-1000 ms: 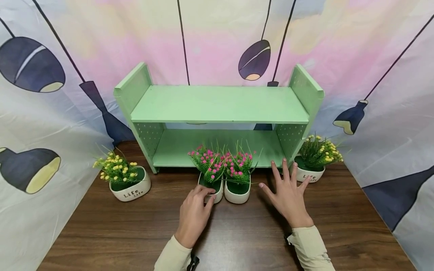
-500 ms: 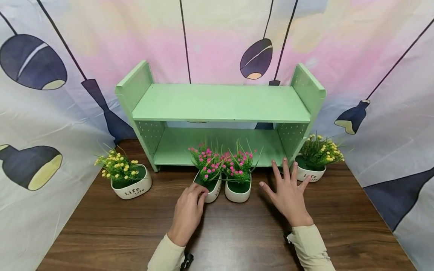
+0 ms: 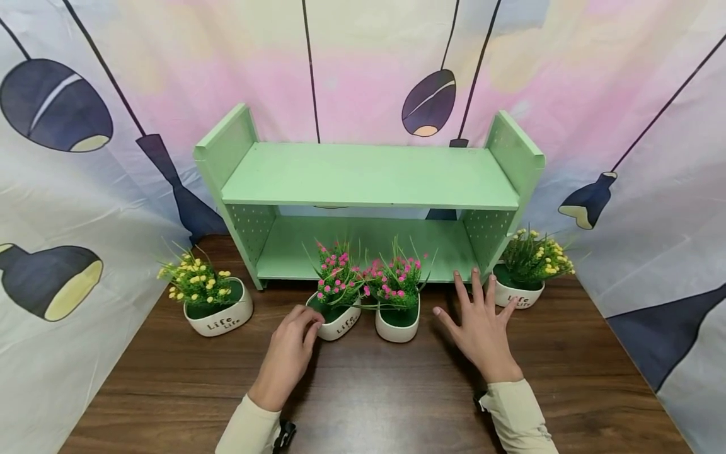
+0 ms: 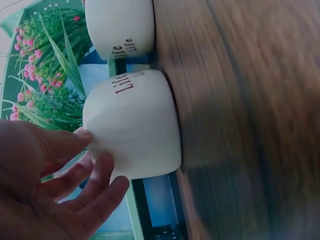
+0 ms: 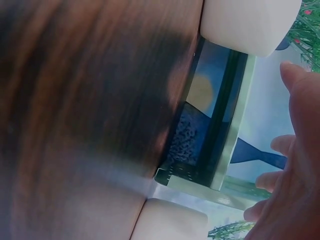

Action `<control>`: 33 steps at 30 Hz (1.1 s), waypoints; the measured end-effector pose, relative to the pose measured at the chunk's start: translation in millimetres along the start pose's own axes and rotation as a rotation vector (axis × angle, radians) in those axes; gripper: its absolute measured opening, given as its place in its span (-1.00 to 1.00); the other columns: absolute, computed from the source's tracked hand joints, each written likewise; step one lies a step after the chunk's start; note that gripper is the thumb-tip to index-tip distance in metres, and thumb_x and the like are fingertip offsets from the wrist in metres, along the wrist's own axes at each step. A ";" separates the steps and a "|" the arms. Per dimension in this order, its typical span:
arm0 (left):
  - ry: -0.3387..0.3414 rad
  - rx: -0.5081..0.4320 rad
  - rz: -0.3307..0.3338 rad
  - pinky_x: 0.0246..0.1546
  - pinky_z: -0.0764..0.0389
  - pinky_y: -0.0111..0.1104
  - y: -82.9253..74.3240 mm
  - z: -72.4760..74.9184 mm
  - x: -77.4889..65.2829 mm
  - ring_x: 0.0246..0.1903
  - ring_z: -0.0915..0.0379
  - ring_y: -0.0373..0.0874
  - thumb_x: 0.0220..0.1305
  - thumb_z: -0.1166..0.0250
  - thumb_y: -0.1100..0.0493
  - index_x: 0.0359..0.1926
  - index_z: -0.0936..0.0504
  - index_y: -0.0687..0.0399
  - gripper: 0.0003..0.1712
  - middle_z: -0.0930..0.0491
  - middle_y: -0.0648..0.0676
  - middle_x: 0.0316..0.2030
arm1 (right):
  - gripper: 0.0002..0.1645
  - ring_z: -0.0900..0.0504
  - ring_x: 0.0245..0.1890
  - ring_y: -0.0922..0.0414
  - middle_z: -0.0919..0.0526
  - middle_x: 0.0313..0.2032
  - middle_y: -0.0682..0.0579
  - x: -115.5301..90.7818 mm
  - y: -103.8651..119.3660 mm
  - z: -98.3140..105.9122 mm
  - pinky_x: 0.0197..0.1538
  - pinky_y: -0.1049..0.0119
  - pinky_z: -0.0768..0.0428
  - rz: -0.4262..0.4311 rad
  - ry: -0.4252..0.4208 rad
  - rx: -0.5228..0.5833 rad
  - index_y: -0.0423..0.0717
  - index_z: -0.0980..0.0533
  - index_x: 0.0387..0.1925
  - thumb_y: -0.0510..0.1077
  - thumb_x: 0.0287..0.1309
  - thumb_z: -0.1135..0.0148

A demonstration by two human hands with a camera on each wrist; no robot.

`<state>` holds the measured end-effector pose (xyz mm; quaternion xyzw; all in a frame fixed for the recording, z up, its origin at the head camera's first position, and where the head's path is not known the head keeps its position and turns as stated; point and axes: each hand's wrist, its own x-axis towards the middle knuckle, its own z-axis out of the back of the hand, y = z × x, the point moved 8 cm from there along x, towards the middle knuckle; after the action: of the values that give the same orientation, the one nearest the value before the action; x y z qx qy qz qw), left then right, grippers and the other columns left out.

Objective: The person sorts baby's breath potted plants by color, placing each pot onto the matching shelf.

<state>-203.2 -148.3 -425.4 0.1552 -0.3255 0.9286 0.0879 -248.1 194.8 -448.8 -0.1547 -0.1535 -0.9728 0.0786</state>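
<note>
My left hand point(image 3: 288, 353) pinches the near left rim of a white oval flowerpot point(image 3: 340, 326) with pink artificial flowers. In the left wrist view its thumb and fingers point(image 4: 100, 167) meet at the pot's edge, and "Life" is printed on the white wall. A second pink-flowered pot point(image 3: 397, 326) stands just to the right, with a gap between the two rims. My right hand point(image 3: 486, 337) is spread palm down over the table, fingertips near the shelf's front edge, holding nothing. Close by its fingers stands a yellow-flowered pot point(image 3: 518, 295).
Behind the pots is a light green two-tier shelf point(image 3: 368, 173). Another yellow-flowered pot point(image 3: 221, 317) stands at the shelf's left side. All of this is on a dark wooden table point(image 3: 386, 403), with a printed curtain point(image 3: 363, 63) behind and along both sides.
The left pink-flowered pot has shifted left and turned, so more of its lettered side faces forward and a gap has opened beside it. The left hand moved left with it. The right hand stayed put.
</note>
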 end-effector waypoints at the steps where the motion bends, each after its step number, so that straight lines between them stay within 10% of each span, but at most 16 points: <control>1: 0.003 0.003 0.003 -0.10 -0.66 -0.01 1.2 0.8 0.4 -0.11 -0.66 0.02 0.40 -0.37 0.39 -0.20 -0.74 0.12 -0.90 -0.66 0.06 -0.16 | 0.07 0.18 0.60 -0.51 0.03 0.64 -0.35 -0.1 0.1 -0.1 0.29 -0.76 0.33 -0.001 0.000 -0.004 0.02 -0.09 0.68 0.41 0.40 -0.21; 33: -0.011 0.090 0.123 -0.40 -0.65 -0.05 -6.7 -10.2 2.6 -0.18 -0.65 0.01 0.39 -0.46 0.17 -0.25 -0.81 0.01 -0.95 -0.72 -0.04 -0.22 | 0.06 0.19 0.62 -0.46 0.04 0.65 -0.31 -4.2 5.0 23.1 0.32 -0.73 0.26 0.008 -0.036 -0.016 0.05 -0.10 0.68 0.41 0.39 -0.22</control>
<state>-206.3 -136.5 -428.2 0.1438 -0.2929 0.9450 0.0220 -236.8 198.0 -427.8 -0.1736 -0.1465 -0.9707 0.0784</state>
